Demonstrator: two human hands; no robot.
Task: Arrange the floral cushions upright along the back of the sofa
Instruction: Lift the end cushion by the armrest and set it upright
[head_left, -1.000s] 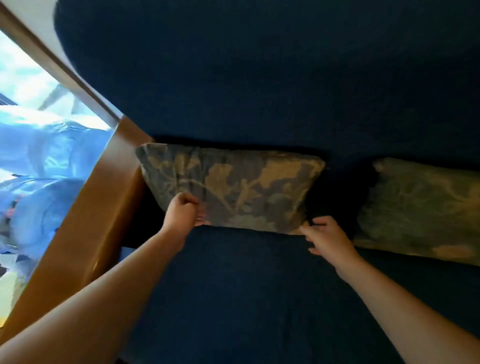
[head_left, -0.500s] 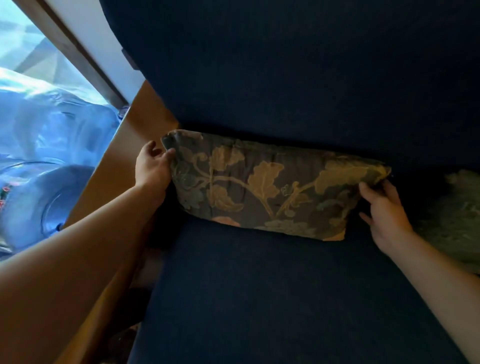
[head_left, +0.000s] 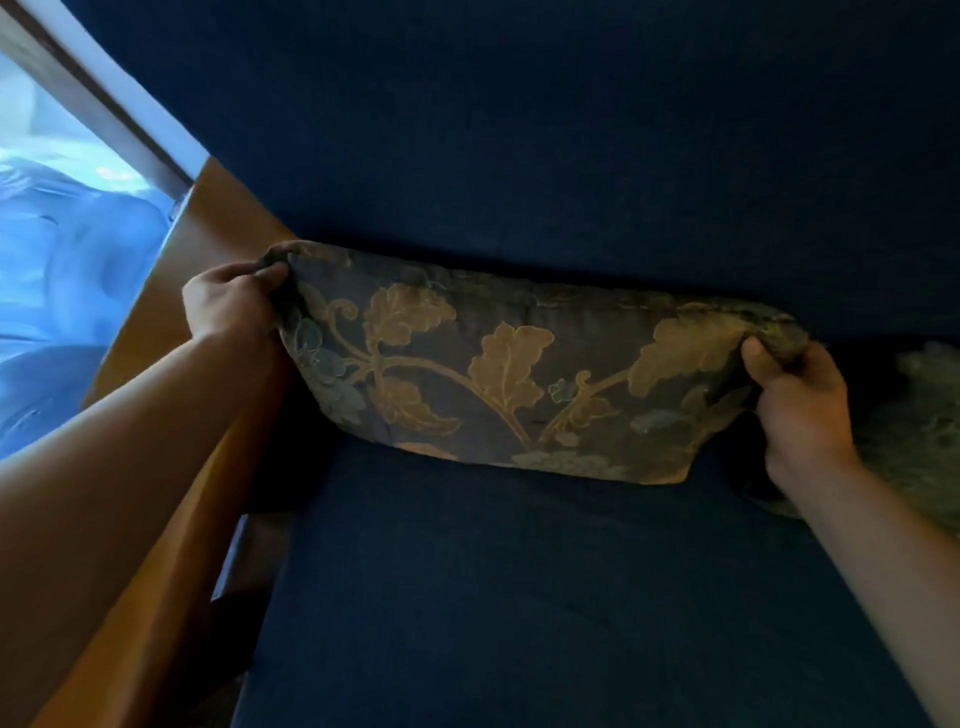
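Note:
A dark floral cushion (head_left: 519, 379) with gold leaves stands upright on the navy sofa seat (head_left: 519, 597), leaning against the sofa back (head_left: 571, 145). My left hand (head_left: 228, 301) pinches its upper left corner. My right hand (head_left: 800, 400) grips its upper right corner. A second floral cushion (head_left: 919, 431) lies at the right edge, partly hidden behind my right hand and cut off by the frame.
A brown wooden armrest (head_left: 171, 415) runs along the sofa's left side. Beyond it are a window frame (head_left: 114, 104) and bluish plastic sheeting (head_left: 62, 270).
Both hands went from the cushion's lower edge up its sides to the top corners and closed on them. The cushion now stands more upright against the back.

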